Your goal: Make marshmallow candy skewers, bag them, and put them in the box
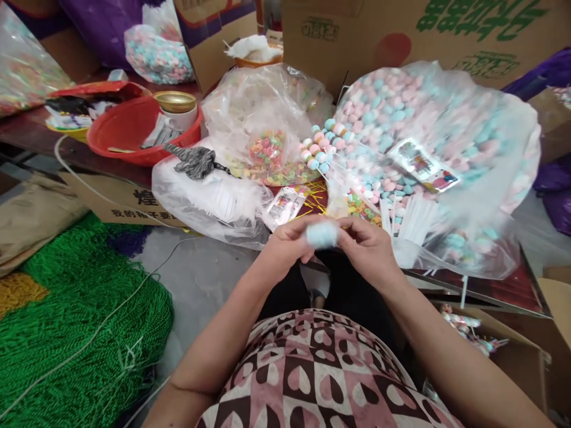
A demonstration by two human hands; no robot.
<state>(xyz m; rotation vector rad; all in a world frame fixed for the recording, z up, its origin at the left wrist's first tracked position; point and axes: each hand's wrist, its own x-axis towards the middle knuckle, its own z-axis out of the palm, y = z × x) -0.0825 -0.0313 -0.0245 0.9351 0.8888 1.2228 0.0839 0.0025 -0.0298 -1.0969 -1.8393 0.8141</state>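
Observation:
Between my two hands, above my lap at the table's front edge, is a pale blue marshmallow (322, 235), blurred by motion. My left hand (291, 238) pinches its left side, and my right hand (368, 245) grips it from the right. Just beyond them lie gold twist ties (316, 199), a printed plastic pouch (285, 205) and ring-shaped gummies (360, 208). White sticks (413, 221) lie to the right of my right hand. Farther back, several marshmallow skewers (322, 145) rest against a big clear bag of pink, blue and white marshmallows (383, 101).
A red basin (120, 128) with a gold-lidded tub stands at the left. Behind the bags rises a large cardboard box (348, 35). Green cord-like material (89, 321) covers the floor at left. An open carton (508, 351) with wrapped items sits low on the right.

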